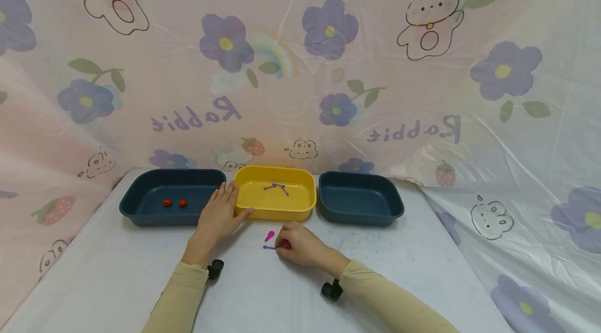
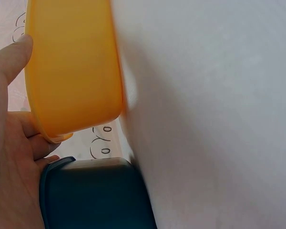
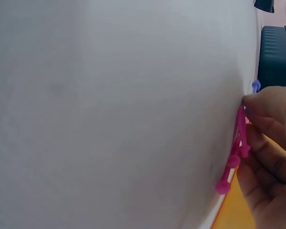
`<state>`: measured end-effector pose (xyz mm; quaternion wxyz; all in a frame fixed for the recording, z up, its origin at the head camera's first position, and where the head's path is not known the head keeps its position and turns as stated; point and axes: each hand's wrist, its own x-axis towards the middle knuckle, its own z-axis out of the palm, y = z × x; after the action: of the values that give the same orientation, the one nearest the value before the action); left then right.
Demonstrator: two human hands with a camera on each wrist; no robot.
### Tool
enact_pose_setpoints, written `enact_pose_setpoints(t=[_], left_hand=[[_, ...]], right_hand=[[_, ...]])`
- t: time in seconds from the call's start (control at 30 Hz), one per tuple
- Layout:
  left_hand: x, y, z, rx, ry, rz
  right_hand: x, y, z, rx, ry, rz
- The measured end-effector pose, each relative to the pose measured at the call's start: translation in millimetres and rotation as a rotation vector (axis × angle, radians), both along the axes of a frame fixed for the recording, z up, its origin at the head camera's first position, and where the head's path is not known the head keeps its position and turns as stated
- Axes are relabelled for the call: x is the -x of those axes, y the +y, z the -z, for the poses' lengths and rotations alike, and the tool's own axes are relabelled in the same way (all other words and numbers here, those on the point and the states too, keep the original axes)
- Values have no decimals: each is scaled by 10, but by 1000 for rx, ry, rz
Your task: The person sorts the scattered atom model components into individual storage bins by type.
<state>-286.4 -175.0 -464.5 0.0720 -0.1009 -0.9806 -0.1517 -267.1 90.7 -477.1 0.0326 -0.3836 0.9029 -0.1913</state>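
Note:
My left hand (image 1: 219, 214) lies at the left front corner of the yellow bin (image 1: 274, 215), fingers extended along its side and thumb on the front rim. The left wrist view shows that thumb (image 2: 20, 56) against the yellow wall. My right hand (image 1: 300, 244) is low over the white table in front of this bin, pinching a small pink plastic stick (image 3: 241, 126) with thumb and forefinger. Another pink piece (image 1: 269, 236) and a purple stick (image 1: 268, 247) lie beside the fingertips; part of the purple stick is hidden. Several purple sticks (image 1: 274, 185) lie inside the yellow bin.
A dark blue bin (image 1: 159, 218) on the left holds two red round pieces (image 1: 175, 203). Another dark blue bin (image 1: 361, 215) stands to the right of the yellow one. Behind the row hangs a patterned curtain (image 1: 281, 87).

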Motion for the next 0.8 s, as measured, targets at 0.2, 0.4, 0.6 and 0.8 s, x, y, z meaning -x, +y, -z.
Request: enact_pose_setpoints(t=[0.2, 0.4, 0.6, 0.8], left_hand=[[-7, -2, -5, 1, 5, 6], [-13, -5, -15, 3, 8, 9], [-12, -3, -9, 9, 3, 4], [6, -7, 7, 12, 10, 7]], right_hand=[[-4, 15, -4, 33, 7, 4], [-7, 30, -24, 69, 18, 14], [-34, 44, -89, 139, -28, 46], [-17, 61, -154, 218, 16, 46]])
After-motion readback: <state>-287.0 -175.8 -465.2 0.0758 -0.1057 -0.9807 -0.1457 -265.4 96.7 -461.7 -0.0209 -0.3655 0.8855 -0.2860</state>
